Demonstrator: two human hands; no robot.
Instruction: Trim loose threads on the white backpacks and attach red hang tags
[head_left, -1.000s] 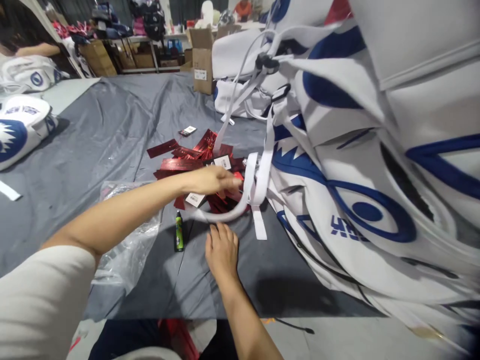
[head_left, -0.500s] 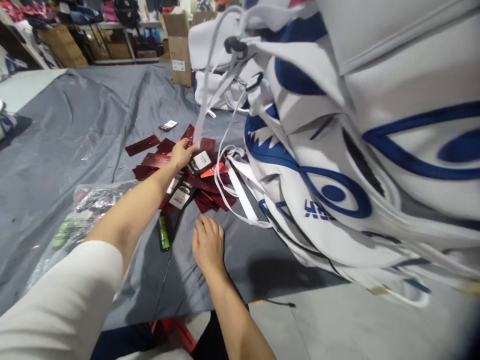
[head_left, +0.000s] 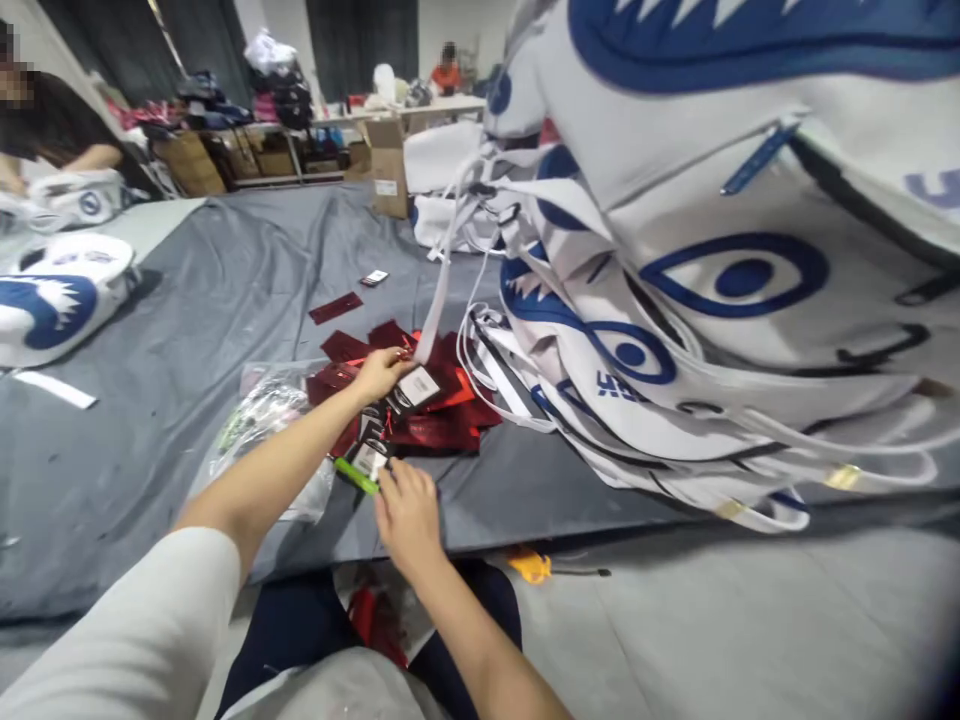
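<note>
My left hand [head_left: 384, 374] reaches over a heap of dark red tags [head_left: 442, 430], fingers pinched together. Right at its fingertips is the lower end of a white strap [head_left: 442, 285]; whether the pinch holds the strap or a tag cannot be told. Just beyond lies a black hang tag with a white label [head_left: 417, 386]. My right hand [head_left: 411, 512] is curled at the near edge of the heap, thumb and fingers closed at the end of a slim bright green stick-like item [head_left: 356, 476]. Black tags [head_left: 370, 458] lie beside those fingers.
White-and-blue bags with eye and teeth patterns [head_left: 712, 290] pile high on the right. A clear plastic bag [head_left: 270, 430] lies left of the heap. Another such bag [head_left: 60, 300] sits at far left, near a co-worker [head_left: 60, 125]. A cardboard box [head_left: 388, 165] stands behind.
My right hand has closed at the green item, which has swung from upright to slanted. My left hand stays at the heap. The view has tilted up, bringing in the co-worker and left bag.
</note>
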